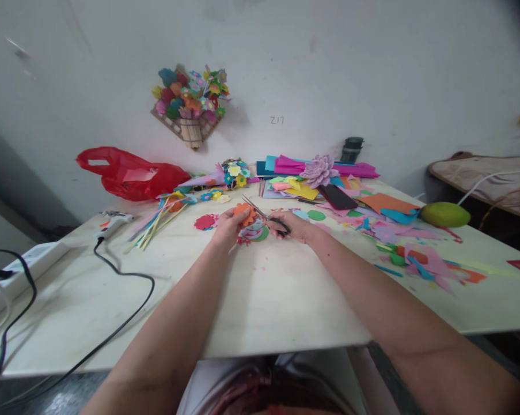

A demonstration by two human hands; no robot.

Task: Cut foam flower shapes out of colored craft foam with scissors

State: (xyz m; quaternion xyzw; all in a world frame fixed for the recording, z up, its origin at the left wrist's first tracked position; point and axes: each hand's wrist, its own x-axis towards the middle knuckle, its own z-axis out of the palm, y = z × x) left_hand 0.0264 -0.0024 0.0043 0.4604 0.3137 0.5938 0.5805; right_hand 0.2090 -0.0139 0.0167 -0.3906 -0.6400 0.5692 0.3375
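Note:
Between the thumb and fingers of my left hand (228,226) is an orange paper flower (245,214) with a scalloped edge. My right hand (291,225) grips a pair of scissors (260,212) by the black handles. The blades point up and left, beside the flower's right edge; whether they touch it I cannot tell. Under and between the hands lie cut paper pieces, among them a green disc (262,234). A red scalloped piece (205,222) rests left of my left hand, and a green oval (316,215) lies beyond my right hand.
A glue gun (115,225) with a black cord and a white power strip (35,262) are at left. Behind are a red plastic bag (134,176) and paper strips (156,222). A phone (337,197), paper scraps (432,265) and a green oval object (445,214) lie at right.

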